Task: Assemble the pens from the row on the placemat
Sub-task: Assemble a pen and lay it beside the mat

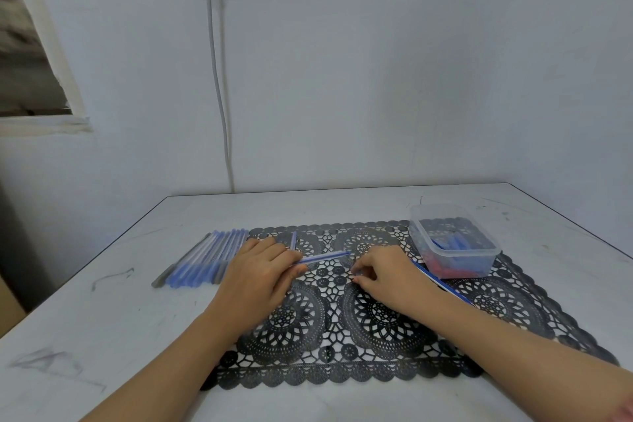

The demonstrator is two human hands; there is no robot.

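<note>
White scuffed table (102, 336) — black lace placemat (376, 325) at centre, pen row (205, 260) beside its left edge.

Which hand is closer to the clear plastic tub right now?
Right. The right hand is over the placemat just left of the tub; the left hand is farther over, holding a pen barrel beside the row of pens.

Bare hands (255, 279) and forearms (513, 349) — perhaps a reddish cuff (621, 409).
</note>
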